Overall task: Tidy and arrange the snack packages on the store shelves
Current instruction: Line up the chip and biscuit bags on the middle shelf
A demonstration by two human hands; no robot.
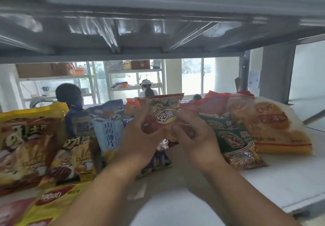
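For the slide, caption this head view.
Both hands, left hand and right hand, hold a red snack bag upright above the crowded shelf.

Red snack bag (pixel 162 118) upright above the white shelf (pixel 281 181), among other standing packets.

Readable stuff here: the yellow bag (pixel 52 206) at bottom left says "nabati" in a red oval, the big orange pack (pixel 270 125) on the right says "Chips", and the pale blue bag (pixel 110 129) has 山药薄片 down its front. The green shrimp-cracker bag (pixel 239 146) — only "RACK" comes through, rest is blurry.
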